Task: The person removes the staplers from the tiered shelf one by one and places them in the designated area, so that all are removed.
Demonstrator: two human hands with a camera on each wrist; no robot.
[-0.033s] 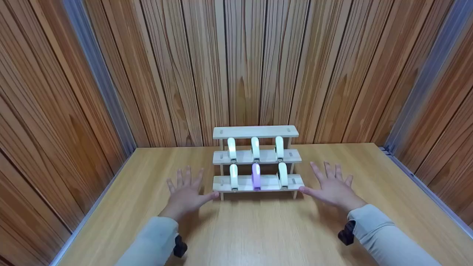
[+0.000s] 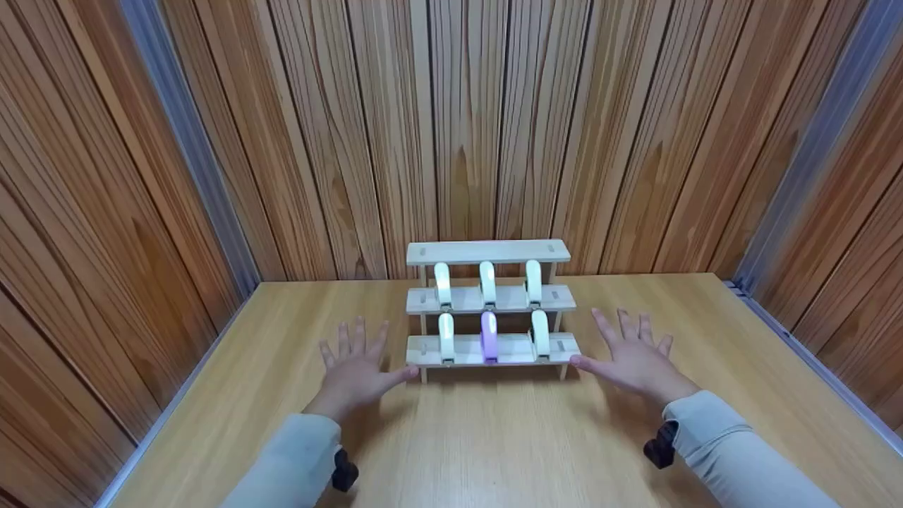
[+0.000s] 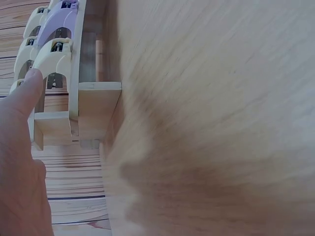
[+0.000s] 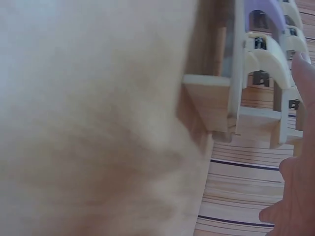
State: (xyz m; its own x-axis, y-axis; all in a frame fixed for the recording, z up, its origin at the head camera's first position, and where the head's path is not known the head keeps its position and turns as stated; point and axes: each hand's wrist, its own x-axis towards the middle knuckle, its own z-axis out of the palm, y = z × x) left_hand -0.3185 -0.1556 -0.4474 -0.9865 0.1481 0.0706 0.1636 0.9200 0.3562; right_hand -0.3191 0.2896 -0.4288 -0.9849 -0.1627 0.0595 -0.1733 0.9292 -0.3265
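Note:
A small three-tier wooden rack (image 2: 488, 251) stands near the back of the table. Its lower tier carries a white arched object (image 2: 446, 337), a purple one (image 2: 489, 336) and another white one (image 2: 540, 334). Three more white ones (image 2: 487, 283) stand on the middle tier. Dark metal parts show on the near ends of these objects; I cannot tell their kind. My left hand (image 2: 356, 379) is spread beside the rack's left end, its thumb near the lower corner. On the other side my right hand (image 2: 640, 363) spreads likewise. Both hold nothing; whether the thumbs touch the rack, I cannot tell.
The wooden table (image 2: 487, 451) extends around the rack and under both arms. Wood-plank walls (image 2: 465, 127) rise behind and at both sides, with metal posts (image 2: 197, 141) in the corners. A dark wrist device (image 2: 344, 471) sits at each cuff.

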